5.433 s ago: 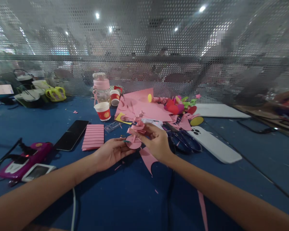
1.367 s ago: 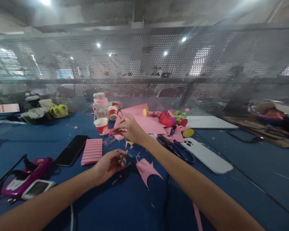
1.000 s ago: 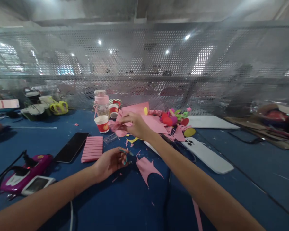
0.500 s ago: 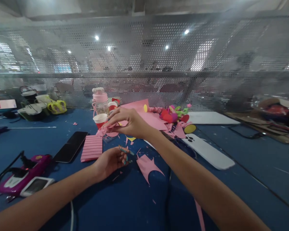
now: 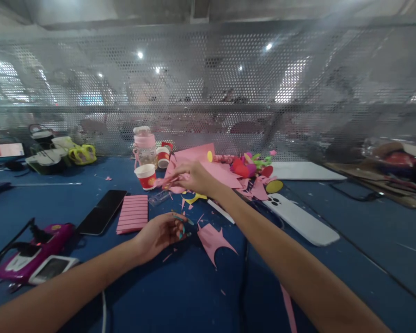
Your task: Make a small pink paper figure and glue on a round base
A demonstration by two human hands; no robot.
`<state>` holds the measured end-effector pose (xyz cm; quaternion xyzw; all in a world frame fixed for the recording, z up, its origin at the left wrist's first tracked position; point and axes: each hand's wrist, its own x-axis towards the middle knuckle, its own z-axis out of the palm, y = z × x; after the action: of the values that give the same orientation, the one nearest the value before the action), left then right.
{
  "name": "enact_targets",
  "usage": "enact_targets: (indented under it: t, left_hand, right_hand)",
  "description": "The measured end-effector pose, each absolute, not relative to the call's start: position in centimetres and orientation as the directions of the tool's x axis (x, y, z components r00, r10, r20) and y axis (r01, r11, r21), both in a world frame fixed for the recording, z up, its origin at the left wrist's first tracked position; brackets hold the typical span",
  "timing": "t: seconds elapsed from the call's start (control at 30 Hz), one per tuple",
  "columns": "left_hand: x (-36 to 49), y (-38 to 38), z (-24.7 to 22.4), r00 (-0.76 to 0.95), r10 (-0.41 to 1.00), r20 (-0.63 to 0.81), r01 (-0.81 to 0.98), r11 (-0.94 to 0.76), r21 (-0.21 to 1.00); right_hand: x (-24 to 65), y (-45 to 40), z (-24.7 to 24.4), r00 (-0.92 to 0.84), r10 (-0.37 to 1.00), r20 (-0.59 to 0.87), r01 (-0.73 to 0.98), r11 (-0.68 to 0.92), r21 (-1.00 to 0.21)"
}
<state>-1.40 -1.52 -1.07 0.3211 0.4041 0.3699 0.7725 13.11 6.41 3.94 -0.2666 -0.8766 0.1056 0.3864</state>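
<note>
My right hand is closed on a pink paper piece, just right of a red and white paper cup. My left hand rests on the blue table with its fingers curled; whether anything small is between them is hidden. A cut pink paper scrap lies to its right. To its left is a pink lined pad. Behind my right hand is a large pink sheet. A yellow paper scrap and a white pen-like stick lie below my right wrist.
A black phone and a purple power strip lie at the left. Behind the cup stands a pink-topped bottle. A white phone lies at the right, near colourful crafts. A perforated screen stands behind.
My right hand has moved right, away from the front of the cup, with the pink paper piece still in its fingers. My left hand has hardly moved.
</note>
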Motion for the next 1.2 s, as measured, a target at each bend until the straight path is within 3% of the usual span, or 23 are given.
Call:
enact_targets:
  t: [0.03, 0.1, 0.23, 0.3, 0.33, 0.43, 0.47, 0.5, 0.6, 0.67, 0.73, 0.8, 0.87, 0.93, 1.0, 1.07, 1.13, 1.2]
  left_hand:
    - [-1.4, -1.5, -1.1, 0.409, 0.827, -0.386, -0.305, 0.522, 0.796]
    - [-1.5, -1.5, -1.2, 0.422, 0.822, -0.381, -0.303, 0.525, 0.796]
    - [-1.5, -1.4, -1.6, 0.424, 0.825, -0.374, -0.323, 0.523, 0.789]
    - [-1.5, -1.3, -1.7, 0.424, 0.827, -0.370, -0.326, 0.520, 0.789]
    - [-1.5, -1.3, -1.7, 0.427, 0.827, -0.365, -0.326, 0.517, 0.791]
    - [-1.6, -1.4, -1.8, 0.451, 0.822, -0.347, -0.305, 0.508, 0.805]
    - [-1.6, -1.4, -1.9, 0.457, 0.821, -0.343, -0.301, 0.505, 0.809]
    - [-1.7, -1.4, -1.9, 0.460, 0.821, -0.338, -0.304, 0.503, 0.809]
    - [-1.6, -1.4, -2.0, 0.447, 0.827, -0.342, -0.333, 0.508, 0.794]
    - [-1.6, -1.4, -1.9, 0.430, 0.828, -0.360, -0.337, 0.517, 0.787]
    - [-1.6, -1.5, -1.8, 0.428, 0.825, -0.370, -0.322, 0.521, 0.790]
    - [-1.6, -1.5, -1.8, 0.437, 0.820, -0.369, -0.302, 0.520, 0.799]
    - [-1.6, -1.5, -1.8, 0.444, 0.818, -0.365, -0.299, 0.519, 0.801]
    - [-1.6, -1.4, -1.9, 0.441, 0.818, -0.371, -0.312, 0.527, 0.791]
    - [-1.5, -1.4, -2.0, 0.437, 0.821, -0.367, -0.333, 0.527, 0.782]
    - [-1.5, -1.4, -2.0, 0.428, 0.828, -0.361, -0.345, 0.519, 0.782]
    - [-1.5, -1.4, -1.9, 0.427, 0.830, -0.358, -0.331, 0.512, 0.792]
    - [-1.5, -1.5, -1.8, 0.433, 0.825, -0.363, -0.306, 0.513, 0.802]
  right_hand:
    - [13.6, 6.9, 3.5, -0.515, 0.631, 0.580, 0.509, 0.770, -0.386]
    - [13.8, 7.0, 3.4, -0.519, 0.647, 0.559, 0.540, 0.755, -0.373]
    - [11.9, 4.4, 5.0, -0.672, 0.329, 0.664, 0.073, 0.921, -0.383]
    - [11.7, 4.2, 5.1, -0.709, 0.300, 0.639, -0.008, 0.902, -0.433]
    - [12.0, 4.7, 4.8, -0.686, 0.370, 0.626, 0.057, 0.886, -0.461]
    - [13.2, 6.3, 3.6, -0.467, 0.679, 0.566, 0.479, 0.732, -0.484]
    - [13.3, 6.5, 3.4, -0.441, 0.711, 0.548, 0.533, 0.698, -0.477]
    - [13.1, 6.3, 3.4, -0.459, 0.689, 0.561, 0.502, 0.722, -0.475]
    - [11.6, 4.5, 4.2, -0.675, 0.431, 0.599, 0.143, 0.872, -0.468]
    - [11.2, 4.1, 4.4, -0.743, 0.350, 0.571, 0.026, 0.867, -0.497]
    - [12.0, 5.0, 4.0, -0.665, 0.488, 0.565, 0.149, 0.828, -0.540]
    - [13.3, 6.4, 3.1, -0.475, 0.695, 0.540, 0.438, 0.719, -0.540]
    - [13.8, 6.9, 2.7, -0.400, 0.739, 0.543, 0.529, 0.669, -0.522]
    - [13.1, 6.1, 3.0, -0.480, 0.642, 0.598, 0.372, 0.766, -0.525]
    - [11.9, 4.9, 3.7, -0.639, 0.462, 0.615, 0.123, 0.851, -0.511]
    - [11.4, 4.6, 3.9, -0.694, 0.377, 0.614, 0.010, 0.857, -0.515]
    - [12.3, 5.7, 3.5, -0.628, 0.491, 0.603, 0.146, 0.836, -0.529]
    - [13.7, 7.2, 2.9, -0.456, 0.691, 0.561, 0.494, 0.721, -0.486]
